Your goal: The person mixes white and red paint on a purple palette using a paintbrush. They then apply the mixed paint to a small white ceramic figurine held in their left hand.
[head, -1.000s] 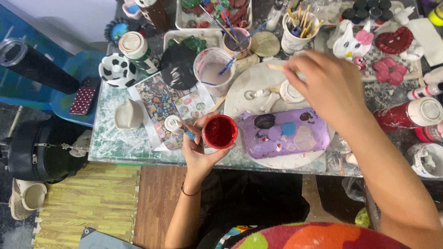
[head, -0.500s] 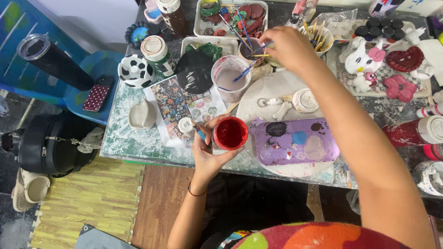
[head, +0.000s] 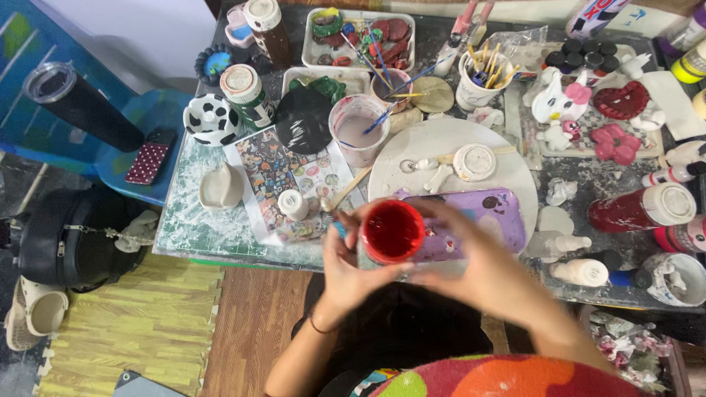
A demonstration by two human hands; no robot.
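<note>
A small round cup of red paint (head: 392, 230) is held over the table's near edge. My left hand (head: 347, 259) grips its left side and also pinches a paintbrush whose wooden handle (head: 346, 190) points up and away. My right hand (head: 474, 256), blurred by motion, is against the cup's right side with its fingers curled around it. Just behind the cup lies a purple palette (head: 493, 220) with dabs of paint, resting on a round white plate (head: 507, 175).
A cup of cloudy water (head: 358, 131) with a blue brush stands behind the palette. A white mug of brushes (head: 481, 79), a tray of painted pieces (head: 359, 35), paint bottles (head: 638, 209) at right, and a cat figure (head: 559, 103) crowd the table. A blue chair (head: 132, 147) with a black tumbler stands at left.
My right hand came back from the brush cups at the far side and closed on the red cup. The cup and my left hand shifted slightly toward the palette.
</note>
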